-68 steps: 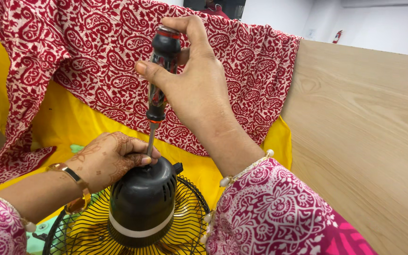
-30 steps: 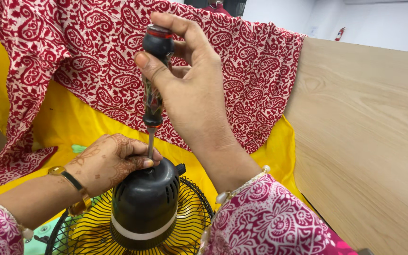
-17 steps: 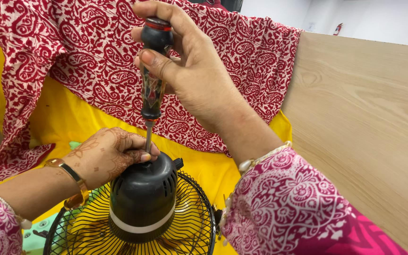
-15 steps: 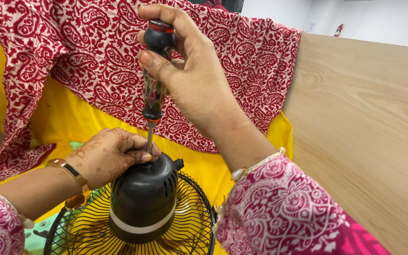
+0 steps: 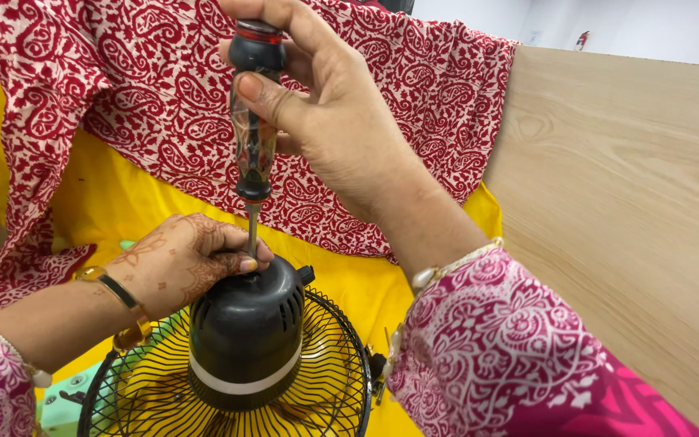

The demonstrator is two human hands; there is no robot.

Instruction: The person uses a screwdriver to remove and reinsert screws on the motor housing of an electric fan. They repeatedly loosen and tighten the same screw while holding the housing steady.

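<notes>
While the left hand (image 5: pixel 175 263) steadies the rigid, smooth motor (image 5: pixel 244 332) from above, the right hand (image 5: pixel 333 121) is closed around the screwdriver (image 5: pixel 254 121) handle.

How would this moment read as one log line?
right hand: grips screwdriver upright | tip: on black motor housing | left hand: steadies housing

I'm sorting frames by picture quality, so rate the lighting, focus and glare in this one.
Head view: light is even and soft, with only faint shadows under the left hand and motor housing; the screwdriver, right hand and fan guard are sharp, no motion blur; a mild sheen shows on the housing's top; the far wall is bright but not blown out.
</notes>
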